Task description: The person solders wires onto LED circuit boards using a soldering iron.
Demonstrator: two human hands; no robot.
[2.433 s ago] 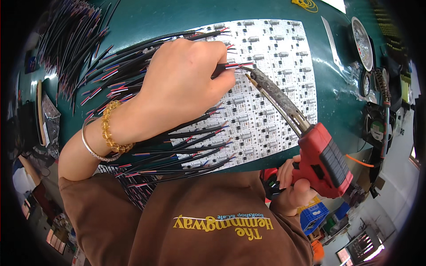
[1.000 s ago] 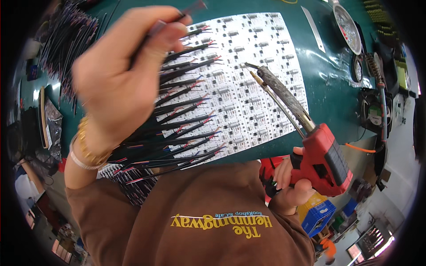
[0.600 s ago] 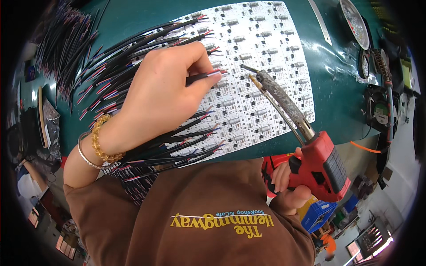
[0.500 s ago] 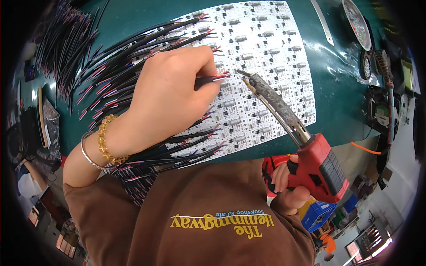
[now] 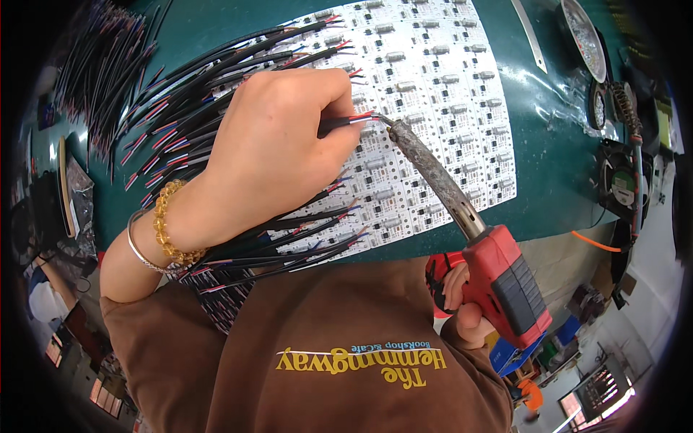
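A pile of cables [image 5: 101, 76] lies at far left on the green table [image 5: 548, 155]. The left hand [image 5: 278, 137], thumb and forefinger pinched on a black cable [image 5: 334, 125], holds its coloured wire ends over a white sheet of circuit boards [image 5: 506, 169], where a soldering iron [image 5: 473, 227] meets them, its red handle wrapped by the right hand's fingers [image 5: 455, 285]. Soldering appears under way; the next move calls for a steady cable and a brief, precise touch of the tip.

One left hand [image 5: 278, 144]; one right hand [image 5: 468, 309]; one red soldering gun [image 5: 499, 278]; one pinched cable [image 5: 335, 125]; one white circuit-board sheet [image 5: 473, 79]; one beaded bracelet [image 5: 162, 229]; one bangle [image 5: 134, 250]; one metal strip [image 5: 531, 36]; one fan [image 5: 621, 185]; overlapping cables [image 5: 105, 76], too many to count
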